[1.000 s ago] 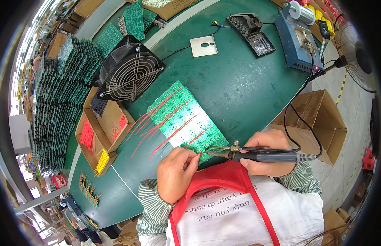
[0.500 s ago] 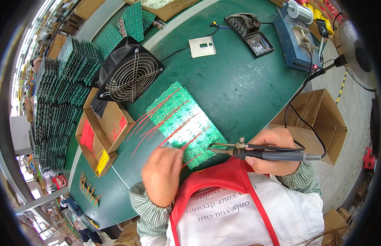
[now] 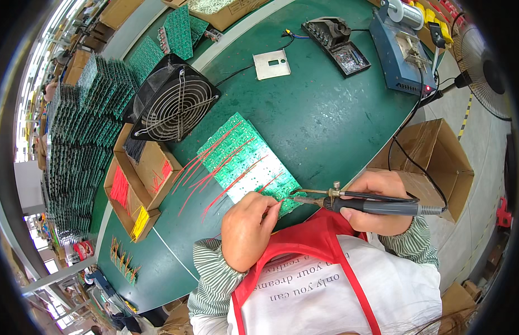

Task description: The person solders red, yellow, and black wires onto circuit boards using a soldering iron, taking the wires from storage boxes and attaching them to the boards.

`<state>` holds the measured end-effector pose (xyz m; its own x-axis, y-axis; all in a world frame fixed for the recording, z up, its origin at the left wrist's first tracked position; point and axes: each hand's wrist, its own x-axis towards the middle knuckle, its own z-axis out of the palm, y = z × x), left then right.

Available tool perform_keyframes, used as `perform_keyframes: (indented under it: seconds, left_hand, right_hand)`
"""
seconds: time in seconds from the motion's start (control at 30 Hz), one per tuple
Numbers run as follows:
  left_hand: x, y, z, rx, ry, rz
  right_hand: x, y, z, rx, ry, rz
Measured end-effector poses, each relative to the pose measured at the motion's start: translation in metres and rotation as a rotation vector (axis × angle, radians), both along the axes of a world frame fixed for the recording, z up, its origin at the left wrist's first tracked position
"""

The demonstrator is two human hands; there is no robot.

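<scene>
Soldering iron (image 3: pixel 390 208) fills your right hand (image 3: pixel 385 223), fingers wrapped around its handle, tip at the near end of the green circuit board (image 3: pixel 258 172) on the tabletop (image 3: pixel 348 128). Your left hand (image 3: pixel 247 231) brings thumb and forefinger nearly together there; what they pinch, I cannot tell.

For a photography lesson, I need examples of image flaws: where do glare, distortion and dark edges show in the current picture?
Head view: glare whitens the middle of the circuit board, washing out detail; head view: a softer sheen lies on the green table; head view: fisheye distortion bows the table's edges; head view: black fills the corners.
</scene>
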<state>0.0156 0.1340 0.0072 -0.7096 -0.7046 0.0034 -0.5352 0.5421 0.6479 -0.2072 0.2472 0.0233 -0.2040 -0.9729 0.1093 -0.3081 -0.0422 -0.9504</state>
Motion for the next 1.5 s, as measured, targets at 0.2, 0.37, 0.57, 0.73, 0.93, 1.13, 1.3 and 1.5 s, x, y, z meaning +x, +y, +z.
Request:
perform_keyframes:
  seconds: [0.2,0.37,0.57,0.73,0.93,1.13,1.3,1.5]
  left_hand:
    - [0.0,-0.002,-0.001,0.021,-0.001,-0.007]
    - [0.0,-0.002,-0.001,0.029,-0.006,-0.003]
    - [0.002,-0.004,0.005,0.014,0.022,0.002]
    - [0.014,-0.017,0.028,-0.464,-0.087,0.163]
    - [-0.01,-0.001,0.019,-0.229,-0.027,-0.003]
    - [-0.023,-0.001,0.0,-0.092,0.071,-0.051]
    - [-0.024,-0.004,-0.006,-0.015,0.062,-0.054]
    - [-0.025,-0.002,-0.006,-0.02,0.056,-0.049]
  right_hand:
    - [0.002,-0.002,0.001,0.044,0.01,0.002]
    - [0.001,-0.002,0.001,0.037,-0.01,-0.001]
    - [-0.003,-0.001,0.001,-0.018,0.022,-0.001]
    - [-0.005,0.002,0.003,-0.016,0.032,-0.02]
    - [-0.011,0.005,0.006,-0.033,0.068,-0.028]
    - [-0.015,0.01,0.003,-0.039,0.069,-0.059]
    - [-0.016,0.008,0.002,-0.016,0.066,-0.041]
    - [-0.016,0.006,0.0,-0.014,0.042,-0.017]
